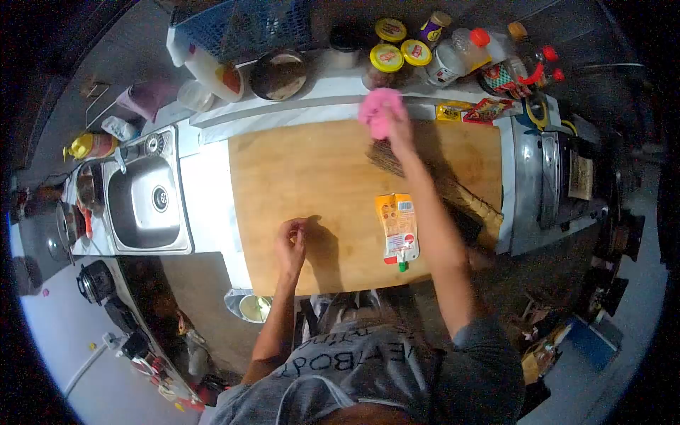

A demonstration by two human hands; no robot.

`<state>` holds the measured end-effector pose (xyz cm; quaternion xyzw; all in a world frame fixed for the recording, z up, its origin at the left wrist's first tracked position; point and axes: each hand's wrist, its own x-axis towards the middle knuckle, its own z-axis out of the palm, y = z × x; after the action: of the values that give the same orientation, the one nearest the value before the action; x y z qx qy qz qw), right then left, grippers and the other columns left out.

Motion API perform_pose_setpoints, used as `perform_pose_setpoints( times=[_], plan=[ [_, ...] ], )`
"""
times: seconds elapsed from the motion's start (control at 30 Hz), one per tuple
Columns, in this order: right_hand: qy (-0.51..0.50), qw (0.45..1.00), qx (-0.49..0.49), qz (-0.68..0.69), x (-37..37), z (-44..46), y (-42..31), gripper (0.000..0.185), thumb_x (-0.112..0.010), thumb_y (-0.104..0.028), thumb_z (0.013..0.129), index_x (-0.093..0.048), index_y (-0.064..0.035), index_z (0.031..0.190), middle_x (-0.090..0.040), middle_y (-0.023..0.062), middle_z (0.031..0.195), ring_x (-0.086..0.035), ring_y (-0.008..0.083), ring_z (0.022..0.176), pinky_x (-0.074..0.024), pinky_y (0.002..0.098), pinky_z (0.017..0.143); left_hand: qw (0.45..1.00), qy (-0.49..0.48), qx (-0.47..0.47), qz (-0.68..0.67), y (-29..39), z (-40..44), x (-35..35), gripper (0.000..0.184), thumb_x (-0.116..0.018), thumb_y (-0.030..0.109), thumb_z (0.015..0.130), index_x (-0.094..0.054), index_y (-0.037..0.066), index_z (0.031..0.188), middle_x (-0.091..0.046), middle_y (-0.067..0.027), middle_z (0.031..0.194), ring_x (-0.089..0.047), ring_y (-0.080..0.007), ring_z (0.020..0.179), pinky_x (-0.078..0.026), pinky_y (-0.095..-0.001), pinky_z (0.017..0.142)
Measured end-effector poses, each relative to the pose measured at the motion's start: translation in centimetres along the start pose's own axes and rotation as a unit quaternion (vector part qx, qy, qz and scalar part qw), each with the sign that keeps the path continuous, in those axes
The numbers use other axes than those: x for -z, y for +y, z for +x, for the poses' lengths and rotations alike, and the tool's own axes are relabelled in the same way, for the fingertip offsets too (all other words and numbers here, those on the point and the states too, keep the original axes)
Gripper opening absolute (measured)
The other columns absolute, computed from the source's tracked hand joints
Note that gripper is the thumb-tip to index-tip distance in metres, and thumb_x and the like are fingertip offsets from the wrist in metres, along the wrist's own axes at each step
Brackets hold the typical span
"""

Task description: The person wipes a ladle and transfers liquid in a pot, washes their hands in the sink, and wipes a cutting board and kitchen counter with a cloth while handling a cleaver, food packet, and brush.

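Note:
At the far edge of the wooden board [297, 177], my right hand [398, 127] is closed around a bunched pink cloth [380, 112]. Under my right forearm lies what looks like a small brush broom; its brown bristles [384, 157] point left and a pale, jointed handle [483, 207] reaches toward the right edge. My arm hides its middle. An orange and white pouch [398, 227] with a green cap lies flat, beside that forearm. My left hand [291, 244] hovers over or rests on the board's near left part, fingers loosely curled and apart, with nothing visible in them.
A steel sink [145, 202] is on the left. Along the back ledge stand yellow-lidded jars [386, 59], bottles [524, 74], a round dark pan [278, 74] and a blue basket [244, 28]. Sachets [487, 110] lie at the back right, near a stove [559, 177].

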<state>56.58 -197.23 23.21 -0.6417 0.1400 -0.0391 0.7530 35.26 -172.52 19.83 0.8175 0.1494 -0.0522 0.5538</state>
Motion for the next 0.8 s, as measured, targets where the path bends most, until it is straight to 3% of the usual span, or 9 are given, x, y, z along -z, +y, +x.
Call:
perform_pose_setpoints(
  times=[0.1, 0.2, 0.23, 0.3, 0.4, 0.53, 0.73, 0.77, 0.8],
  plan=[
    [0.119, 0.985, 0.073, -0.105, 7.9, -0.4, -1.6, 0.042, -0.054, -0.032, 0.088, -0.052, -0.0024, 0.118, -0.057, 0.0087, 0.111, -0.052, 0.0186, 0.101, -0.0399, 0.0316, 0.090, 1.000, -0.023, 0.009, -0.007, 0.7, 0.8, 0.1, 0.014, -0.051, -0.001, 0.084, -0.060, 0.001, 0.094, -0.063, -0.0083, 0.088, -0.060, -0.0152, 0.081, -0.048, -0.0273, 0.071],
    [0.093, 0.974, 0.131, -0.159, 11.9, -1.1, -4.7, 0.031, -0.054, -0.024, 0.089, -0.054, -0.0022, 0.111, -0.058, 0.0081, 0.107, -0.051, 0.0187, 0.103, -0.0374, 0.0330, 0.092, 0.999, -0.035, 0.004, -0.026, 0.6, 1.2, -0.4, 0.013, -0.051, 0.000, 0.085, -0.060, 0.000, 0.095, -0.063, -0.0080, 0.089, -0.060, -0.0156, 0.082, -0.048, -0.0275, 0.073],
    [0.081, 0.875, 0.213, -0.427, 13.6, 0.0, -4.5, 0.027, -0.054, -0.020, 0.087, -0.054, -0.0024, 0.108, -0.058, 0.0102, 0.104, -0.050, 0.0258, 0.103, -0.0345, 0.0383, 0.094, 0.998, -0.039, -0.002, -0.041, 0.5, 1.2, -0.6, 0.013, -0.051, 0.000, 0.085, -0.060, 0.000, 0.095, -0.063, -0.0077, 0.089, -0.059, -0.0156, 0.083, -0.047, -0.0275, 0.074],
    [0.031, 0.730, 0.259, -0.632, 14.7, 2.3, -1.8, 0.028, -0.054, -0.022, 0.084, -0.054, -0.0029, 0.105, -0.057, 0.0126, 0.100, -0.047, 0.0324, 0.103, -0.0308, 0.0446, 0.094, 0.998, -0.054, 0.013, -0.035, 0.9, 1.3, -1.0, 0.013, -0.051, 0.000, 0.085, -0.059, 0.000, 0.096, -0.063, -0.0076, 0.090, -0.059, -0.0154, 0.083, -0.047, -0.0275, 0.075],
    [0.049, 0.618, 0.275, -0.735, 14.3, 4.8, 2.9, 0.029, -0.054, -0.026, 0.081, -0.056, -0.0039, 0.100, -0.058, 0.0120, 0.097, -0.047, 0.0314, 0.101, -0.0330, 0.0475, 0.087, 0.996, -0.070, 0.032, -0.044, 2.2, 1.3, -1.1, 0.014, -0.051, 0.000, 0.086, -0.058, 0.000, 0.097, -0.063, -0.0079, 0.092, -0.059, -0.0154, 0.086, -0.047, -0.0274, 0.077],
    [0.000, 0.648, 0.134, -0.750, 12.0, 5.5, 1.4, 0.036, -0.048, -0.028, 0.086, -0.056, -0.0003, 0.107, -0.058, 0.0149, 0.105, -0.049, 0.0307, 0.104, -0.0307, 0.0455, 0.091, 0.993, -0.068, 0.056, -0.084, 2.6, 0.8, -0.5, 0.015, -0.049, -0.001, 0.087, -0.057, -0.001, 0.099, -0.062, -0.0095, 0.095, -0.058, -0.0167, 0.092, -0.045, -0.0277, 0.082],
    [-0.026, 0.609, 0.147, -0.779, 9.8, 6.0, 2.6, 0.019, -0.051, -0.028, 0.081, -0.056, -0.0115, 0.088, -0.063, 0.0137, 0.078, -0.060, 0.0329, 0.075, -0.0394, 0.0502, 0.068, 0.982, -0.061, -0.020, -0.177, 0.8, 0.7, -1.0, 0.015, -0.045, -0.004, 0.088, -0.057, -0.002, 0.097, -0.063, -0.0110, 0.097, -0.060, -0.0164, 0.090, -0.046, -0.0283, 0.081],
    [-0.042, 0.656, 0.244, -0.713, 7.5, 5.1, 1.7, 0.015, -0.050, -0.028, 0.080, -0.053, -0.0138, 0.084, -0.061, 0.0137, 0.069, -0.060, 0.0333, 0.066, -0.0388, 0.0511, 0.061, 0.982, -0.061, -0.019, -0.177, 0.8, 0.7, -1.2, 0.015, -0.045, -0.004, 0.088, -0.057, -0.002, 0.097, -0.063, -0.0110, 0.097, -0.060, -0.0164, 0.090, -0.046, -0.0283, 0.081],
    [-0.021, 0.621, 0.241, -0.745, 4.6, 3.3, 0.4, 0.015, -0.050, -0.026, 0.080, -0.053, -0.0120, 0.084, -0.062, 0.0117, 0.070, -0.061, 0.0321, 0.069, -0.0386, 0.0522, 0.059, 0.989, -0.053, -0.001, -0.140, 0.7, 0.8, -1.3, 0.015, -0.046, -0.003, 0.087, -0.057, -0.002, 0.098, -0.064, -0.0107, 0.096, -0.060, -0.0172, 0.090, -0.047, -0.0286, 0.081]
  ],
)
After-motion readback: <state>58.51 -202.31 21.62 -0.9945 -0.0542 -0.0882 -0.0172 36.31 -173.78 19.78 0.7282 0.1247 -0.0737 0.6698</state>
